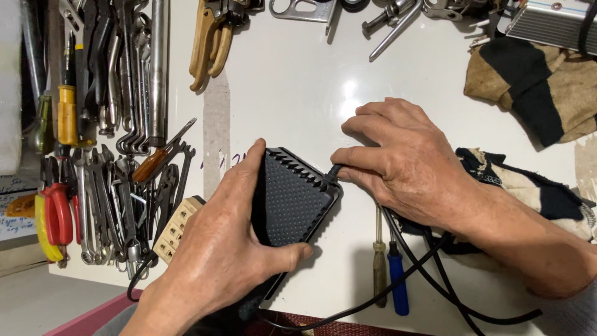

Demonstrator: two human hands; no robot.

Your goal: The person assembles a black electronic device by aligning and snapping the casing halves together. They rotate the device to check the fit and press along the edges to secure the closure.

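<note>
Left hand (217, 249) curled in a wide grip, thumb extended; right hand (404, 162) palm-down, fingertips pinched together.

— Where does the power adapter (292, 199) sit?
— At the frame's centre on the table (292, 74), the left hand (217, 249) around its left side, the right hand (404, 162) at its upper right corner, on the cable (435, 274).
— And around it?
— Wrenches (112, 199) far left, two screwdrivers (388, 267) lower right, a cloth (535, 81) upper right.

A white paper sheet with handwriting and an orange mark (13, 208) lay at the left edge, beside the pliers with red and yellow handles (53, 218).
</note>
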